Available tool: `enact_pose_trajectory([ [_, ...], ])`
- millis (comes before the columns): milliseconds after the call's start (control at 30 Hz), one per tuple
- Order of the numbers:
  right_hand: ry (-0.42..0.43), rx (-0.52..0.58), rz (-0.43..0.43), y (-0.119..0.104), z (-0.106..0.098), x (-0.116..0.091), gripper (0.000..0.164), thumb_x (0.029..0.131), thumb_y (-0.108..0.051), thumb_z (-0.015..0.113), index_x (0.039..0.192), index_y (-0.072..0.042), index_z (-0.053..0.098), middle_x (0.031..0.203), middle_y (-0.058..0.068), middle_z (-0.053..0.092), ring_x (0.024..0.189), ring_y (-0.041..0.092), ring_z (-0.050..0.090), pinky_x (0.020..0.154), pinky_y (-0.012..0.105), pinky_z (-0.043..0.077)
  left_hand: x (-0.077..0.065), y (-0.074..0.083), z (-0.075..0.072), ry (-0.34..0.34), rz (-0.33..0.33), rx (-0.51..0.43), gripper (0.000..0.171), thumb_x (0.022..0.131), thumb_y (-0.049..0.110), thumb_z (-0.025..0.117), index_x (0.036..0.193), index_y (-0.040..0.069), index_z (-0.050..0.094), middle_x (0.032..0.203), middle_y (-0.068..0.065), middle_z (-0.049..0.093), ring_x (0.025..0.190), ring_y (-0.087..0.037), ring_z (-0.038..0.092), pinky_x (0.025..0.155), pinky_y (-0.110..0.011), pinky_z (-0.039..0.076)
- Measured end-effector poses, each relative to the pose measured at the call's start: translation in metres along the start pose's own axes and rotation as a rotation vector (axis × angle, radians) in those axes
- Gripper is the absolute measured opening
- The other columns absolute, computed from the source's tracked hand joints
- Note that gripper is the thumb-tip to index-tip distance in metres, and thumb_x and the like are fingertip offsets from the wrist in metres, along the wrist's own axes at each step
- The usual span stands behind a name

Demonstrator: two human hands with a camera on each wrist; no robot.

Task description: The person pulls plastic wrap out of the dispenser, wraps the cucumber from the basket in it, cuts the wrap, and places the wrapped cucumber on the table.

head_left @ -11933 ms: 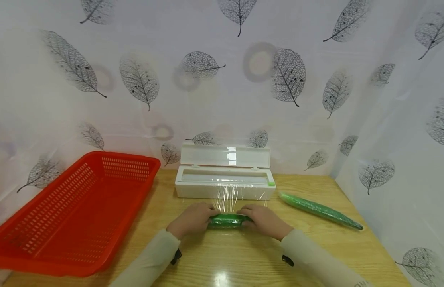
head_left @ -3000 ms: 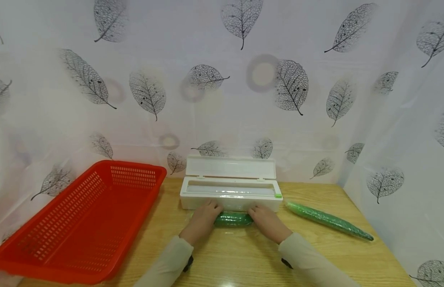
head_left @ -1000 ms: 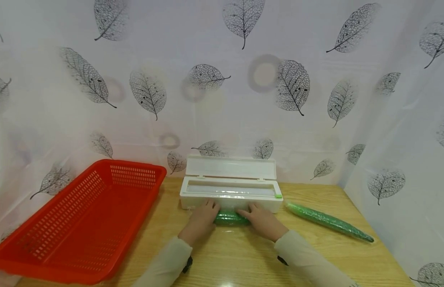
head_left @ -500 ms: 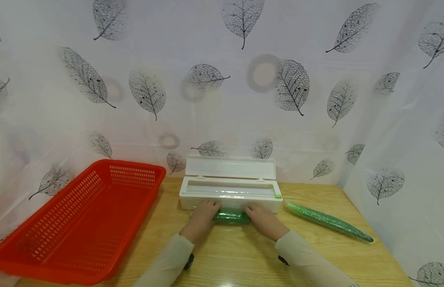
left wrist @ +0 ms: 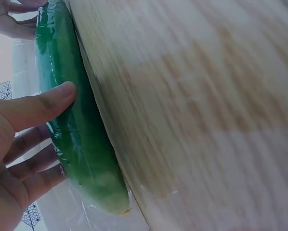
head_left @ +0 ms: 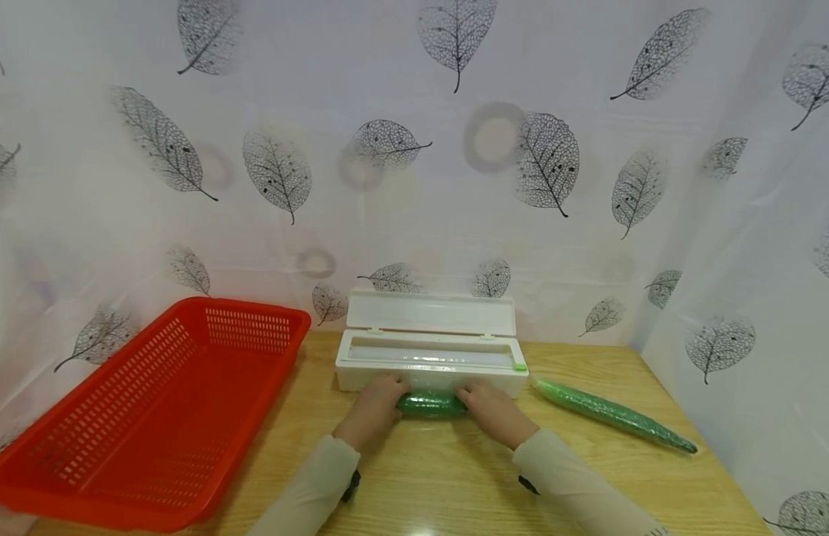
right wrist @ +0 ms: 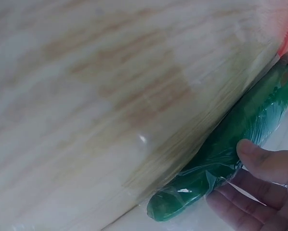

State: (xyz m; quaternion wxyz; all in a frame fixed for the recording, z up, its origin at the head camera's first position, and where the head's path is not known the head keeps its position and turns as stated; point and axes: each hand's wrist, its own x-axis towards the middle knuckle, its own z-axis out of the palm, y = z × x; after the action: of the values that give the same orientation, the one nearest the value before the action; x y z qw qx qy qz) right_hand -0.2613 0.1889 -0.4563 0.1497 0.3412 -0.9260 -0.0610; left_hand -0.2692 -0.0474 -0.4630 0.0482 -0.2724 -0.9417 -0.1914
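A cucumber (head_left: 430, 405) in cling film lies crosswise on the table, close to the front of the white cling film dispenser (head_left: 430, 380). My left hand (head_left: 374, 409) grips its left part, and my right hand (head_left: 494, 412) grips the right. In the left wrist view the left thumb (left wrist: 62, 94) presses one side of the cucumber (left wrist: 81, 144), with the fingers along the other. The right wrist view has the right thumb (right wrist: 252, 149) on the cucumber (right wrist: 226, 139) and fingers on its far side; the film is wrinkled there. The dispenser's lid (head_left: 430, 313) stands raised.
To the right lies a second film-covered cucumber (head_left: 615, 414), slanting toward the table's right edge. A red plastic basket (head_left: 243, 313) with slotted walls takes up the left side. Behind the table (head_left: 421, 476) hangs a leaf-patterned curtain (head_left: 414, 216).
Since the oldest frame, the cucumber and both hands have come nearer the dispenser; the film stretched between them has shortened. Over the last second, the right hand shifted slightly, its fingers no longer spread across the top.
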Motion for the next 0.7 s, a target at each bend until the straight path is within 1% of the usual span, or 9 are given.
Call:
enact_pose_trajectory([
  [267, 0.021, -0.013, -0.012, -0.0006, 0.0010, 0.0003, 0.013, 0.080, -0.003, 0.067, 0.093, -0.006, 0.066, 0.086, 0.006, 0.064, 0.076, 0.017, 0.063, 0.062, 0.026, 0.053, 0.0014, -0.0026, 0.0004, 0.009, 0.016, -0.008, 0.039, 0.073, 0.008, 0.076, 0.110, 0.009, 0.065, 0.109, -0.003, 0.062, 0.100, -0.019, 0.060, 0.090, -0.034, 0.051],
  [400, 0.026, -0.023, -0.013, -0.0012, 0.0009, 0.0001, 0.015, 0.080, -0.003, 0.068, 0.095, -0.005, 0.065, 0.086, 0.006, 0.065, 0.077, 0.018, 0.063, 0.063, 0.027, 0.053, 0.0020, -0.0034, 0.0010, 0.003, 0.031, 0.019, 0.040, 0.073, 0.009, 0.076, 0.111, 0.009, 0.065, 0.110, -0.004, 0.062, 0.100, -0.019, 0.060, 0.090, -0.034, 0.051],
  [500, 0.017, -0.038, -0.013, -0.0018, 0.0012, 0.0001, 0.016, 0.080, -0.003, 0.068, 0.096, -0.005, 0.066, 0.086, 0.006, 0.065, 0.078, 0.017, 0.063, 0.064, 0.027, 0.054, 0.0024, -0.0036, 0.0010, 0.000, 0.046, 0.046, 0.041, 0.073, 0.011, 0.076, 0.113, 0.008, 0.065, 0.111, -0.005, 0.063, 0.100, -0.020, 0.060, 0.090, -0.034, 0.050],
  [600, 0.002, -0.041, -0.012, -0.0016, 0.0016, 0.0001, 0.016, 0.081, -0.002, 0.067, 0.097, -0.005, 0.066, 0.086, 0.006, 0.065, 0.079, 0.018, 0.063, 0.065, 0.027, 0.054, 0.0020, -0.0038, 0.0010, 0.003, 0.046, 0.040, 0.041, 0.074, 0.011, 0.076, 0.113, 0.007, 0.065, 0.110, -0.006, 0.063, 0.100, -0.021, 0.061, 0.090, -0.036, 0.050],
  [700, -0.023, -0.009, -0.003, 0.0007, 0.0026, -0.0014, 0.019, 0.082, -0.001, 0.066, 0.101, -0.004, 0.065, 0.092, 0.007, 0.065, 0.085, 0.020, 0.063, 0.070, 0.029, 0.054, 0.0011, -0.0049, 0.0018, 0.012, 0.033, 0.011, 0.037, 0.075, 0.010, 0.075, 0.110, 0.007, 0.064, 0.106, -0.005, 0.065, 0.099, -0.020, 0.061, 0.090, -0.036, 0.050],
])
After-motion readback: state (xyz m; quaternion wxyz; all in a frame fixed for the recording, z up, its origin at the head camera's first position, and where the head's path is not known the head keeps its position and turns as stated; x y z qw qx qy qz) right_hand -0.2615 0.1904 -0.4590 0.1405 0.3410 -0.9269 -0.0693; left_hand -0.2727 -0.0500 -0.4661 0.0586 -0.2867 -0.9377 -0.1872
